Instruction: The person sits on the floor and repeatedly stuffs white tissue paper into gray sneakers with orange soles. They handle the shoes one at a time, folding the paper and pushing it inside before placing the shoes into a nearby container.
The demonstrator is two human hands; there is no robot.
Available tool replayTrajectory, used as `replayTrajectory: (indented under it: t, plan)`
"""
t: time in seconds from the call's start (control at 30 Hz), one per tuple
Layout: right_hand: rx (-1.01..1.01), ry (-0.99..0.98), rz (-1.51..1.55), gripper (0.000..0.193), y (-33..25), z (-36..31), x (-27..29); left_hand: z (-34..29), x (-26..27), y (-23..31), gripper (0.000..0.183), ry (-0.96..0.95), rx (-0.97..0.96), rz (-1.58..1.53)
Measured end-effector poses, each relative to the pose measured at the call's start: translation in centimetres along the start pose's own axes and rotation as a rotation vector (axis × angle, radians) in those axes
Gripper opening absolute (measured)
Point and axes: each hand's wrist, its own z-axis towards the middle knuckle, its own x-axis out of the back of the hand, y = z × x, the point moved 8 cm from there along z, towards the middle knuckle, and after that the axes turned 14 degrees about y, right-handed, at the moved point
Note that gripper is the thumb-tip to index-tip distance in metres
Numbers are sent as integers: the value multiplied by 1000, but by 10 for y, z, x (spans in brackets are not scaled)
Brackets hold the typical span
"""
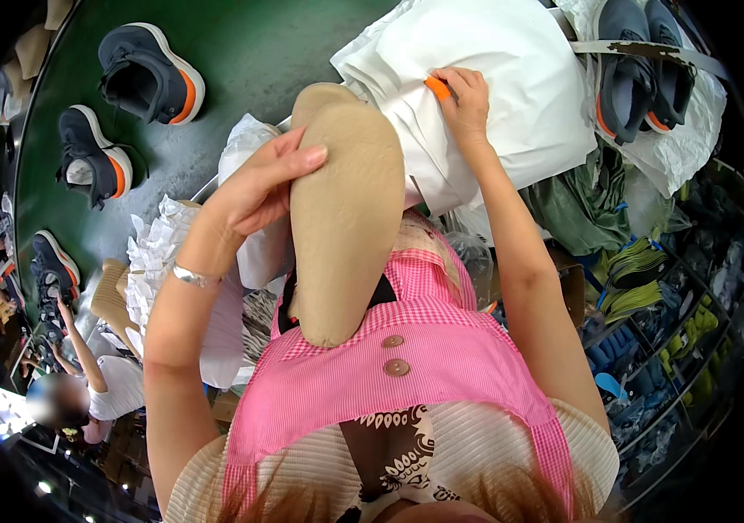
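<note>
My left hand (263, 179) is closed around a beige moulded shoe form (346, 209), thumb on its face, held upright in front of my apron. The rounded end of a second beige form (319, 98) shows behind its top. To the right, my right hand (466, 106) rests at a stack of white wrapping paper (529, 96), fingers bent and pinching at the top sheet. An orange finger cover (438, 88) sits on one digit of that hand. The paper lies in loose, creased layers, and the exact grip on it is partly hidden.
Dark shoes with orange heels, including one sneaker (152, 77), stand along the green belt (241, 52). A dark pair (638, 74) sits on paper at upper right. Crumpled white paper (163, 253) and more beige forms (112, 296) lie left. Another person (115, 383) works beyond.
</note>
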Motion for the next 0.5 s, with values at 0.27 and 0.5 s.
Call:
replayTrajectory:
  t: [0.27,0.5]
  plan:
    - [-955,-154,633,14,3,49,38,-20,-16,51,50,287,-545,15]
    - [-731,-218,887,16,-122,113,98,-25,-50,82,24,366,-1035,23]
